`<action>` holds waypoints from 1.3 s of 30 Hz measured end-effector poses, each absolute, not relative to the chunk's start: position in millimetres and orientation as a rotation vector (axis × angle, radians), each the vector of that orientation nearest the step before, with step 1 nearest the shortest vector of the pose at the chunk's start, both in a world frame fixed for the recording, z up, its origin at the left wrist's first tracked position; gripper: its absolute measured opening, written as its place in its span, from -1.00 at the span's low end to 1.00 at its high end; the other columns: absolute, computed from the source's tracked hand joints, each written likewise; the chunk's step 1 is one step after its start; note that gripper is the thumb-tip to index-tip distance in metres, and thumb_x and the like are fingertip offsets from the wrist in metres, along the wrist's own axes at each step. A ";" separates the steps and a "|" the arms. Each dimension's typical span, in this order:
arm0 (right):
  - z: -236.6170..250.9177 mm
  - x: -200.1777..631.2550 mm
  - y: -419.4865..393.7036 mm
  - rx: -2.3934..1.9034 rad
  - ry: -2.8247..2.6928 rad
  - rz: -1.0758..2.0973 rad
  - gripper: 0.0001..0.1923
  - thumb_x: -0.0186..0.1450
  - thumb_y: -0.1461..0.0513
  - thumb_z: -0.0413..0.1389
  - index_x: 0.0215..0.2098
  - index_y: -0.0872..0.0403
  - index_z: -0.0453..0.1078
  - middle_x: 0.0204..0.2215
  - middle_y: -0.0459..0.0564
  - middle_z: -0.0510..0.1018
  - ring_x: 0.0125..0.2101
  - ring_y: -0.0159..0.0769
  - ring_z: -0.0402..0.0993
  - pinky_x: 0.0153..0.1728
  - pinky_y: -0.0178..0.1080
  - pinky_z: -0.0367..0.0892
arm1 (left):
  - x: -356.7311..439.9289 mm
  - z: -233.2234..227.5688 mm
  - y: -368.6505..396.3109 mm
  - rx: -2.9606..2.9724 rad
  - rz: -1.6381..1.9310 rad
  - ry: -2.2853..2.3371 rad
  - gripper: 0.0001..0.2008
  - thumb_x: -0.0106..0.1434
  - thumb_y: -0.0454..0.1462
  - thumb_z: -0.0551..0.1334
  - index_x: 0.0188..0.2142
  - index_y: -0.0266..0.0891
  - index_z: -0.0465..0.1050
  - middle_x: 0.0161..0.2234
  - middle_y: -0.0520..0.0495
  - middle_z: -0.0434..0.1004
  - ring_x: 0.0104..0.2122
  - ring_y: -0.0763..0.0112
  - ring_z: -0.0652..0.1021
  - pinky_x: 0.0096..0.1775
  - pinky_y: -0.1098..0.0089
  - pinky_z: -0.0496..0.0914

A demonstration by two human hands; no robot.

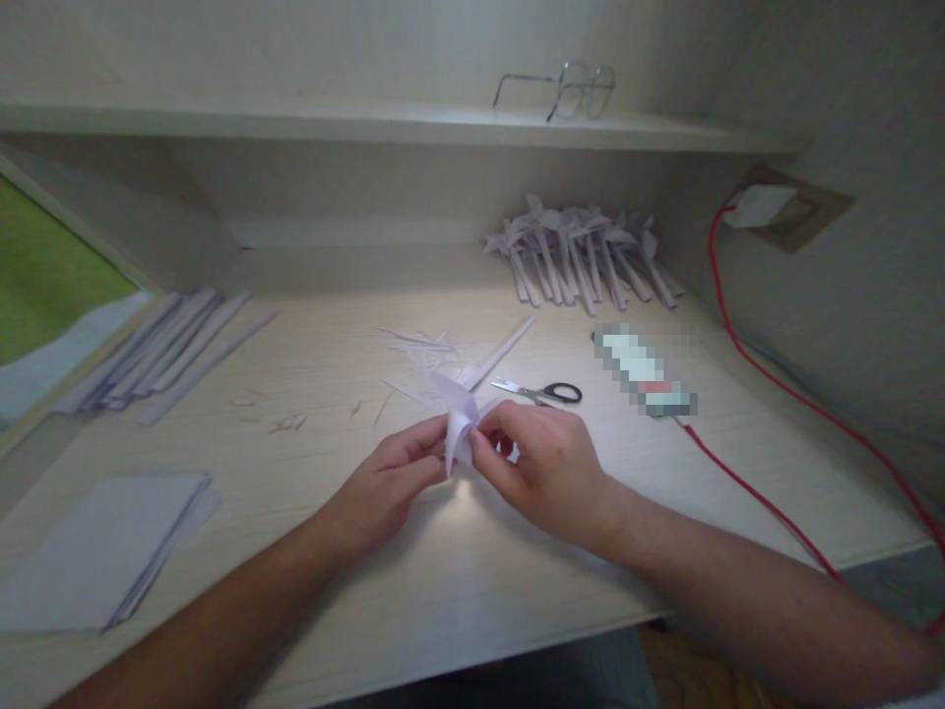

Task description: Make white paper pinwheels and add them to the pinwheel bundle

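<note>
Both my hands meet at the middle of the light wooden desk (458, 581), pinching a small folded white paper piece (456, 412) between them. My left hand (388, 483) grips its left side with thumb and fingertips. My right hand (542, 465) holds its right side, fingers curled over it. A long paper strip (502, 353) runs from the folded piece toward the back right. Thin paper cuttings (420, 347) lie just behind the hands.
Small scissors (542, 393) lie right of the hands, beside a blurred tube-like object (644, 371). A heap of finished folded paper pieces (583, 254) sits at the back. Paper strips (162, 347) and a sheet stack (103, 549) lie left. A red cable (768, 384) crosses right. Glasses (568, 91) rest on the shelf.
</note>
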State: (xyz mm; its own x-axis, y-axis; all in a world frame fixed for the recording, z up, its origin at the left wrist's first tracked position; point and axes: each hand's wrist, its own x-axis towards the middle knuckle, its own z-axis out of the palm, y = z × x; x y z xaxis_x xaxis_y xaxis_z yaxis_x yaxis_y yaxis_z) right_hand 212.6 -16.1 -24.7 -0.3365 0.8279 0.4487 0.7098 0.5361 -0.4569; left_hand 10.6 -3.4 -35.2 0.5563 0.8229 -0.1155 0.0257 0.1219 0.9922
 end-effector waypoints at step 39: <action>-61.2 202.4 2.0 -1.083 -1.402 1.458 -0.98 0.23 0.29 0.19 -0.36 0.09 0.45 -0.49 -0.12 0.54 -0.48 -0.38 0.45 -0.43 -0.33 0.33 | 0.5 -44.2 -0.8 1.621 0.849 1.193 -0.76 0.36 -0.12 0.23 -0.28 -0.20 0.59 -0.36 -0.01 0.61 -0.33 0.31 0.55 -0.25 0.36 0.37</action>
State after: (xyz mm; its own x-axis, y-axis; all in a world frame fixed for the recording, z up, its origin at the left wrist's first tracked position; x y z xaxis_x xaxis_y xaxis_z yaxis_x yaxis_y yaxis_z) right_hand 202.4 2.0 -61.2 -0.2917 0.9557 -0.0403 0.0028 -0.0413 -0.9991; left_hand 0.5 -0.8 -44.2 0.2918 0.9565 0.0082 0.3209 -0.1060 0.9412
